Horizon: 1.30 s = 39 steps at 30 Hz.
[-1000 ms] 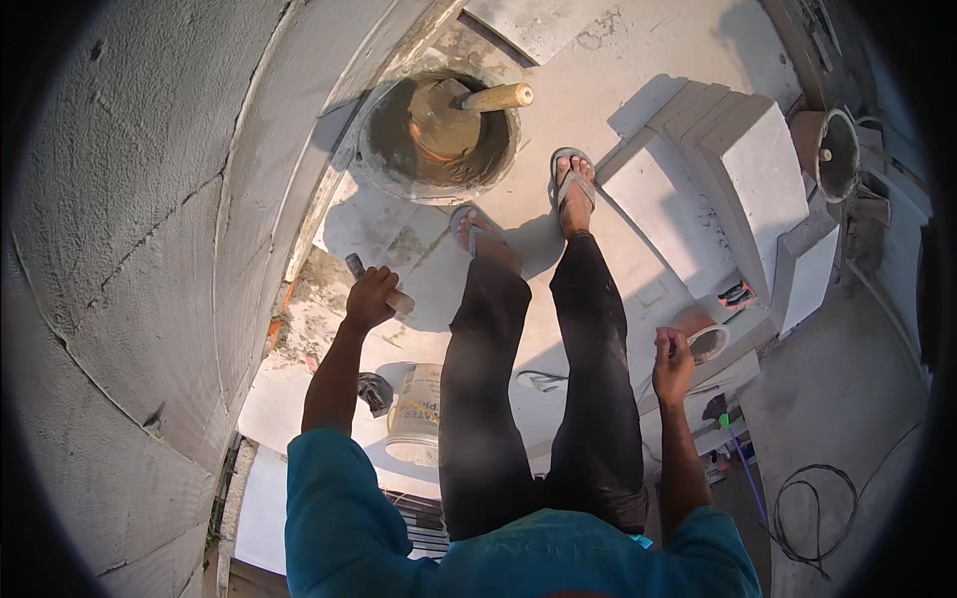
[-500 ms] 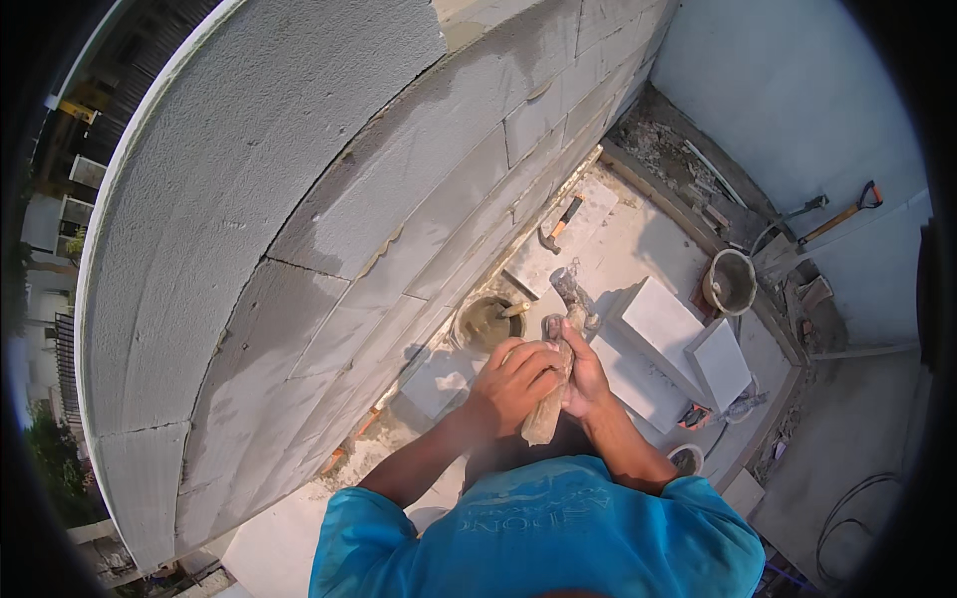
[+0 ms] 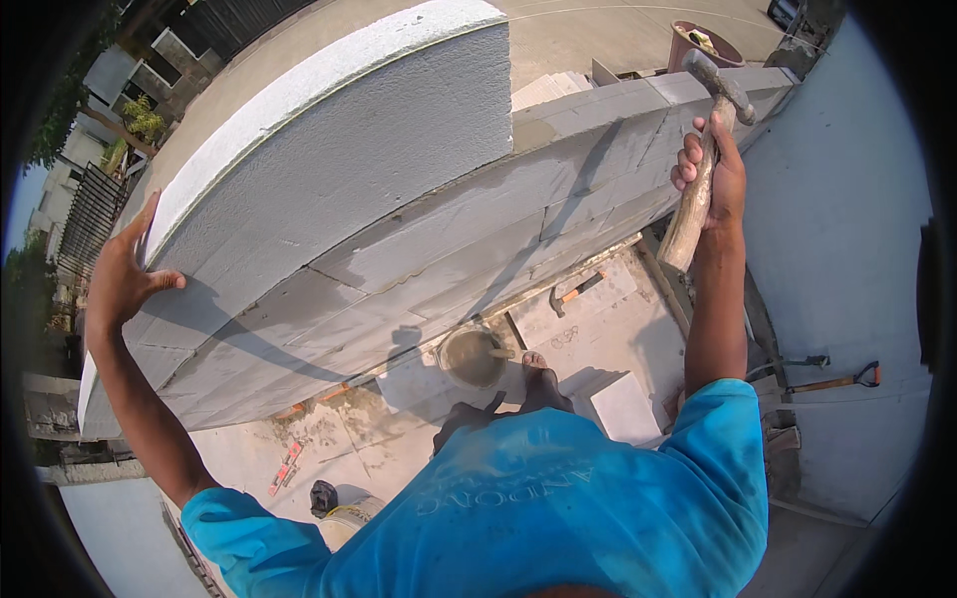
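Note:
My right hand [image 3: 722, 181] is raised at the right and wrapped round the wooden handle of a hammer [image 3: 686, 224]. Its steel head points up, beside the far end of the wall; the handle's butt hangs toward me. On the left, my left hand [image 3: 128, 274] lies at the top edge of a grey block wall [image 3: 399, 130]. Its thumb is spread over the near face, and the fingers reach to the white top. Where the fingertips press is partly hidden. The top course stops at an upright end face, with a lower course running on to the right.
On the floor below lie a bucket of mortar [image 3: 473, 359], a claw hammer [image 3: 578, 293] and a white block [image 3: 625, 407]. A red spirit level [image 3: 286, 468] is at lower left. A shovel [image 3: 842, 383] leans at right. Beyond the wall stands a brown bucket [image 3: 703, 45].
Both hands were together on the hammer low before me. The left has let go and moved to the wall top; the right has lifted the hammer up to the right. My view has shifted.

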Available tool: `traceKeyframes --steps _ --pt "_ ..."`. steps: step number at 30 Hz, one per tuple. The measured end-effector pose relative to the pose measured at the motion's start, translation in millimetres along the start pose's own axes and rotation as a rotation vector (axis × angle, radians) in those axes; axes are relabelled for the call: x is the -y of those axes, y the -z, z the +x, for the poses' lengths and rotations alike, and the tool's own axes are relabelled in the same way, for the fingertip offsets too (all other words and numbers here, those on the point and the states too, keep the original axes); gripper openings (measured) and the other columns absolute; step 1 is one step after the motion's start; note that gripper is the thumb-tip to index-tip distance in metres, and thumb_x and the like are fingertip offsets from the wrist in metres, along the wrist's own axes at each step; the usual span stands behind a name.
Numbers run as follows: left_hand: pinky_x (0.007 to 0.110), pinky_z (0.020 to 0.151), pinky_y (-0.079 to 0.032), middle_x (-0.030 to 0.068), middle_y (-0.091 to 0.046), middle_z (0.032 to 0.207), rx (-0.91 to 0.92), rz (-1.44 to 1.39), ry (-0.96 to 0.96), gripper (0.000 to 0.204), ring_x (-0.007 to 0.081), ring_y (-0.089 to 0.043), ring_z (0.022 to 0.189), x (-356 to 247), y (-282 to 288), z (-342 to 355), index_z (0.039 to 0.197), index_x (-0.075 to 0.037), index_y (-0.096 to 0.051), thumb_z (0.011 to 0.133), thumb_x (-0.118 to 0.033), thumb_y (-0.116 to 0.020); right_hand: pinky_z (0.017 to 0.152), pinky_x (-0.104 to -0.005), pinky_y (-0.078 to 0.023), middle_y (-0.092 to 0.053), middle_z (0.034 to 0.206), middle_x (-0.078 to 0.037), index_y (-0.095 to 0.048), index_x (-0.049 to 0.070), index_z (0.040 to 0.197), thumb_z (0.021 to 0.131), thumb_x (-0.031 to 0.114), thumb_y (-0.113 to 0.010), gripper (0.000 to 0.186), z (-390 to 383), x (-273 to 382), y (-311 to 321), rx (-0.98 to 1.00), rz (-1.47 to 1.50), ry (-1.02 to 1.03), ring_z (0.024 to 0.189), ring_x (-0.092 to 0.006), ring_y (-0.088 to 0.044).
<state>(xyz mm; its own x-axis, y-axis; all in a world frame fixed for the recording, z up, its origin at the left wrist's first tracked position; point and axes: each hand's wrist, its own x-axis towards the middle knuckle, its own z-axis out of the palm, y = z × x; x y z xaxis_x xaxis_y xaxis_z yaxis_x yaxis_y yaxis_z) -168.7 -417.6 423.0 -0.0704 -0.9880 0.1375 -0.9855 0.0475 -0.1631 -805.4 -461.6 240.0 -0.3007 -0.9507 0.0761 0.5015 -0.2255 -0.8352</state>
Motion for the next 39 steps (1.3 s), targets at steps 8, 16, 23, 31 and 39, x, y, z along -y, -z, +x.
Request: traceKeyframes --steps 8,16,23,31,39 --pt "0.046 0.112 -0.047 0.0089 -0.058 0.147 0.038 0.027 0.006 0.13 0.0368 -0.056 0.133 -10.5 -3.3 7.0 0.156 -0.028 -0.043 0.038 -0.022 -0.097 0.039 -0.0264 -0.041 -0.054 0.065 0.001 -0.052 0.011 0.106 0.101 0.039 -0.061 0.031 33.8 -45.2 -64.7 0.102 -0.123 -0.177 0.046 -0.0104 -0.053" --pt "0.046 0.111 -0.048 0.009 -0.058 0.147 -0.025 0.026 -0.04 0.13 0.0374 -0.058 0.13 -4.3 -11.0 -1.7 0.157 -0.03 -0.041 0.04 -0.03 -0.097 0.038 -0.0256 -0.038 -0.05 0.062 -0.001 -0.056 0.004 0.116 0.106 0.044 -0.054 0.041 4.0 -29.9 -62.4 0.296 -0.378 -0.178 0.042 -0.0113 -0.049" --pt "0.046 0.112 -0.048 0.0073 -0.059 0.146 -0.149 0.219 -0.105 0.124 0.0371 -0.059 0.128 17.0 -15.1 -8.7 0.157 -0.029 -0.041 0.046 -0.041 -0.095 0.046 -0.024 -0.043 -0.047 0.066 -0.003 -0.046 0.0 0.134 0.11 0.043 -0.044 0.05 -45.3 44.6 -71.1 0.331 -0.339 0.441 0.047 -0.011 -0.048" --pt "0.044 0.097 -0.052 0.0173 -0.071 0.121 -0.164 0.133 0.07 0.099 0.0371 -0.066 0.11 47.1 -20.3 -40.6 0.147 -0.016 -0.056 0.057 -0.032 -0.095 0.077 -0.0363 -0.046 -0.055 0.101 -0.013 -0.048 0.003 0.141 0.106 0.039 -0.051 0.051 -51.6 77.2 -309.8 0.882 -0.993 0.883 0.087 -0.0223 -0.055" --pt "0.044 0.089 -0.054 0.0205 -0.073 0.107 -0.222 0.156 0.05 0.092 0.039 -0.069 0.097 56.1 -28.0 -47.8 0.142 -0.014 -0.061 0.059 -0.034 -0.095 0.107 -0.0495 -0.047 -0.061 0.138 -0.024 -0.051 0.006 0.145 0.101 0.035 -0.058 0.053 -114.1 16.1 -431.7 1.021 -1.66 0.855 0.126 -0.0351 -0.06"
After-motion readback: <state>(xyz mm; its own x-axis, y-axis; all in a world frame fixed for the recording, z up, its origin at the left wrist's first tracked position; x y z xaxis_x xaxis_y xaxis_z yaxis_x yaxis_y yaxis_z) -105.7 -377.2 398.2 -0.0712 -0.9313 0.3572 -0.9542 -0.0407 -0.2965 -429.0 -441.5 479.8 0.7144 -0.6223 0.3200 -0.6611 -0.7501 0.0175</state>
